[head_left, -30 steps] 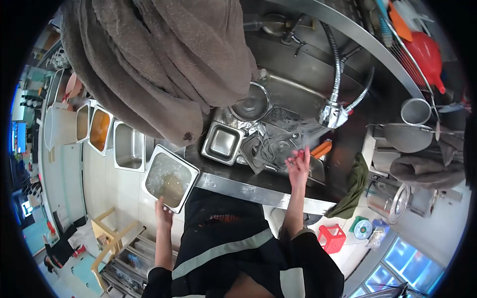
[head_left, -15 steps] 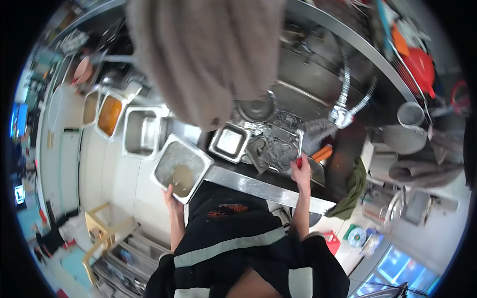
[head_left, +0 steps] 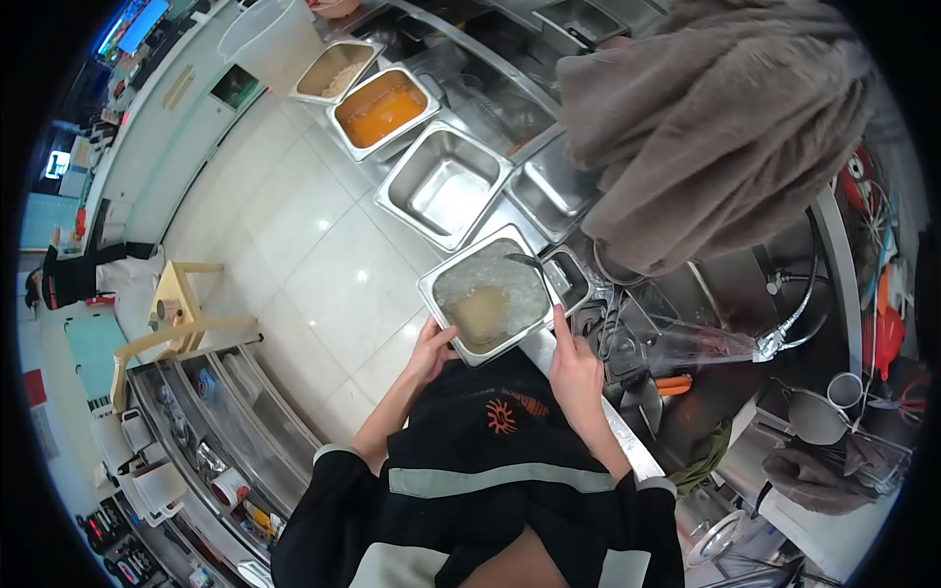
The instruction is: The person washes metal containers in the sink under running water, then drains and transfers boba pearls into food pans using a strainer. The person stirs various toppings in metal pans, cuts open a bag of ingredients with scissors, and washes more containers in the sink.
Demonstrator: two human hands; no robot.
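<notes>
Pan [head_left: 465, 259] near apron [head_left: 441, 426] with blurred lettering [head_left: 526, 404]

The held pan [head_left: 466, 256] looks to me like smooth, glossy metal, as does the neighbouring pan [head_left: 446, 186], while the tap head [head_left: 769, 345] gleams like polished chrome. The brown cloth [head_left: 716, 137] is matt with a soft, fuzzy nap, the red funnel [head_left: 888, 338] shiny plastic, the floor tiles [head_left: 323, 245] smooth and glossy.

the brown cloth [head_left: 720, 137] hides part of the sink [head_left: 725, 291], and the right fingers [head_left: 562, 331] cover the utensil's grip [head_left: 551, 290].
</notes>
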